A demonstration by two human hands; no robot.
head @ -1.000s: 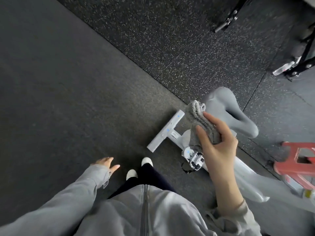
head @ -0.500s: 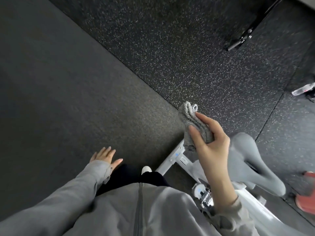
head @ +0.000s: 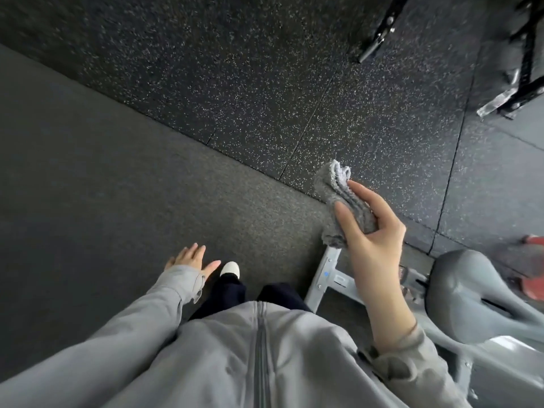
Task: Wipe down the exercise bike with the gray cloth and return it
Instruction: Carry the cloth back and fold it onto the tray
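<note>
My right hand [head: 372, 240] holds the folded gray cloth [head: 335, 195] between thumb and fingers, raised in the air above the floor and left of the bike. The white exercise bike shows at the lower right: its gray saddle [head: 468, 293] and its white rear floor bar [head: 323, 275], which runs under my right wrist. The cloth touches no part of the bike. My left hand [head: 191, 259] hangs at my side with fingers spread and nothing in it, near my white shoe [head: 230, 268].
Dark speckled rubber floor tiles [head: 265, 98] cover the room, with a smoother mat [head: 88, 187] at the left. Black machine legs [head: 379, 30] and a black frame [head: 518, 78] stand at the top right. A red object [head: 532, 278] lies behind the saddle.
The view has swung away from the bike, which slid down and right in frame. My right hand keeps the cloth and has come off the saddle area. My left hand stays at my side.
</note>
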